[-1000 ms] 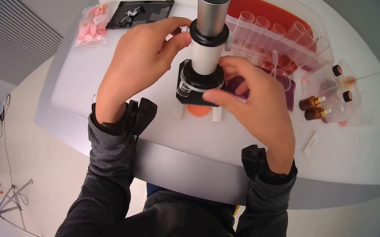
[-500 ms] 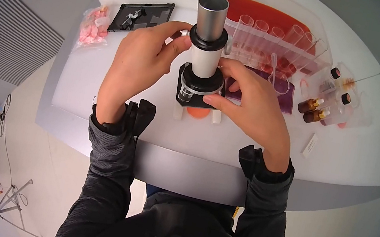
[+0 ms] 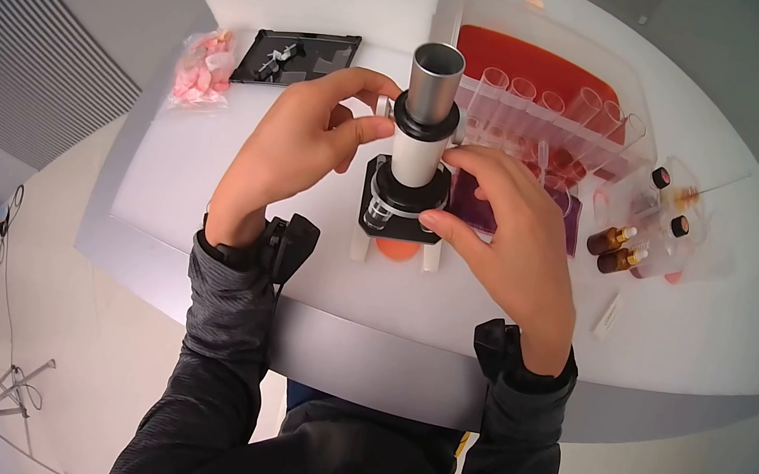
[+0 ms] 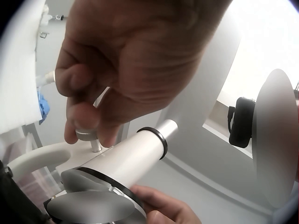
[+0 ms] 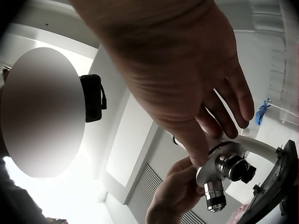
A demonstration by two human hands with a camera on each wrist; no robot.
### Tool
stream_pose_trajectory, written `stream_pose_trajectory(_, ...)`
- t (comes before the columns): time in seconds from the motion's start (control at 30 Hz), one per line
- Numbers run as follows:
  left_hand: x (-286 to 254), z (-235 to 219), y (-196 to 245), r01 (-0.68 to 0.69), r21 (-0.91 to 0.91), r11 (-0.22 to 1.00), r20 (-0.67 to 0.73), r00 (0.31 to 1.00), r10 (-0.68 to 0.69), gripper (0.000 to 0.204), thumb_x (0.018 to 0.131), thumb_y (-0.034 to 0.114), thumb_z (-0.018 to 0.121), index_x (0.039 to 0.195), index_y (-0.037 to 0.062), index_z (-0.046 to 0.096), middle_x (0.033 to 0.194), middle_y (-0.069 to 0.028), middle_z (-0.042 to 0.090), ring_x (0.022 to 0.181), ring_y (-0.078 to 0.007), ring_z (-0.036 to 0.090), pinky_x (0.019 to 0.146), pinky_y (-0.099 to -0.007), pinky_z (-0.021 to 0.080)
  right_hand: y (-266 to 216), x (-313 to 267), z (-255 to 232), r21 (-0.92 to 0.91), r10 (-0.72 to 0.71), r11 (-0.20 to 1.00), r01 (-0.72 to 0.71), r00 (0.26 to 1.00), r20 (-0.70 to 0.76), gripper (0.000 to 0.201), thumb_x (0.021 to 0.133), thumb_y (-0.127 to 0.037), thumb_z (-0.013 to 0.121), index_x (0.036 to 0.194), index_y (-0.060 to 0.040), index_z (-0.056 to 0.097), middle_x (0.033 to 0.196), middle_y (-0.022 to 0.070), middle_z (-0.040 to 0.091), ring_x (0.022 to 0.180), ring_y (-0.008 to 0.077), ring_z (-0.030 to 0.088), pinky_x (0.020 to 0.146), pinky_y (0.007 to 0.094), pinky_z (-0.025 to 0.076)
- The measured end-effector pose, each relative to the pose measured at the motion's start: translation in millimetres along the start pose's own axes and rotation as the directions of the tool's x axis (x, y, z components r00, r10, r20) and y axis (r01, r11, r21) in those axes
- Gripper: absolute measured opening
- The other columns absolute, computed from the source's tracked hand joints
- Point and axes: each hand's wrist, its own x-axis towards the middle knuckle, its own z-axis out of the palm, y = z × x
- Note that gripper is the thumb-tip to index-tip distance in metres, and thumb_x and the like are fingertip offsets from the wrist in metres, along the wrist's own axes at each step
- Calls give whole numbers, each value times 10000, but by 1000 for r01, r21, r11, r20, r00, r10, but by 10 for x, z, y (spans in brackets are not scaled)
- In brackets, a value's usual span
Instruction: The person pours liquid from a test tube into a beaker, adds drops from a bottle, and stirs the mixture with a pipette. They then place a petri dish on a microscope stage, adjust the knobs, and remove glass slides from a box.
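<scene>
A white and black microscope (image 3: 415, 160) with a silver eyepiece tube (image 3: 437, 73) stands upright in front of the person. The left hand (image 3: 288, 150) pinches the knurled focus knob (image 4: 86, 135) on its side between thumb and fingers. Lower down, the right hand (image 3: 522, 232) holds the revolving nosepiece (image 5: 220, 161), thumb on its near edge and forefinger behind the tube. Objective lenses (image 5: 215, 198) point out below the nosepiece. Under them lies the black square stage (image 3: 390, 232), and an orange disc (image 3: 395, 250) shows between the white feet of the base.
Clear test tubes (image 3: 519, 109) stand in a rack behind the right hand, over a purple cloth (image 3: 477, 203). Brown dropper bottles (image 3: 616, 248) are to the right. At left lie a black tray (image 3: 314, 63) and a bag of pink pieces (image 3: 202, 79). A white block (image 3: 339, 7) stands behind.
The head view has tilted, so the table and microscope sit lower in it. The left hand stays at the knob, its fingers slightly shifted; the right hand stays at the nosepiece.
</scene>
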Motion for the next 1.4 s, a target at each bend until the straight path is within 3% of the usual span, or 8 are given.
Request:
stream_pose_trajectory(0.23,-3,-22,-36,-77,176,981,-61,994,89,334,834,188,763,1119,45,665,882,-54,673,546,-127,558,543,-267,455,-13,3,3,-11,-52,999,51,995,-85,347,766,-130,779,1075,-57,639,1079,71,644,840,240,625,700,314,517)
stream_pose_trajectory(0.27,-12,-28,-23,-62,243,968,-61,995,79,329,851,248,743,1111,58,674,867,-75,696,587,-183,608,580,-303,479,-15,3,15,-11,-59,998,59,993,-98,342,765,-118,778,1072,-56,640,1078,68,643,838,237,625,701,311,517)
stream_pose_trajectory(0.33,-17,-36,-62,-64,264,963,-21,997,72,312,923,188,671,1176,11,628,953,-62,675,587,-100,571,526,-250,458,-40,20,24,-20,-96,995,94,987,-129,337,768,-89,769,1075,-50,637,1106,74,634,862,237,628,714,313,520)
stream_pose_trajectory(0.43,-14,-18,-50,-98,379,920,-31,992,119,306,944,240,633,1140,4,641,820,-111,703,561,-162,623,552,-295,485,-108,43,33,-4,-90,996,90,987,-134,331,773,-58,754,1082,-43,635,1159,84,617,910,240,632,733,320,521)
stream_pose_trajectory(0.8,-11,-1,-99,-226,363,904,-78,959,271,316,822,223,752,1085,76,656,914,-69,700,732,-246,658,645,-353,482,-164,14,37,14,-58,998,59,996,-61,284,779,-40,745,1038,-28,630,1075,104,644,920,260,636,789,334,508)
stream_pose_trajectory(0.93,-37,-62,-27,-171,422,891,-45,977,208,341,822,277,753,1084,80,660,924,-59,699,750,-236,657,671,-341,491,-188,3,54,1,-30,1000,30,999,-12,284,768,-38,750,1022,-24,624,1055,111,644,914,268,635,798,340,504)
stream_pose_trajectory(1.1,4,-16,-144,-233,403,885,-63,958,280,318,894,334,661,1064,65,668,883,-124,701,768,-347,651,673,-422,488,-163,-5,64,-3,-25,1000,25,999,25,309,749,-30,751,1030,-31,621,1084,114,647,931,283,629,779,349,492)
stream_pose_trajectory(1.4,50,27,-98,-58,462,885,-41,995,87,370,949,395,535,992,58,680,771,-174,670,774,-387,641,702,-463,484,-154,-16,80,-31,17,999,-16,999,52,306,757,-30,732,1042,-31,621,1114,100,642,951,268,619,803,350,480)
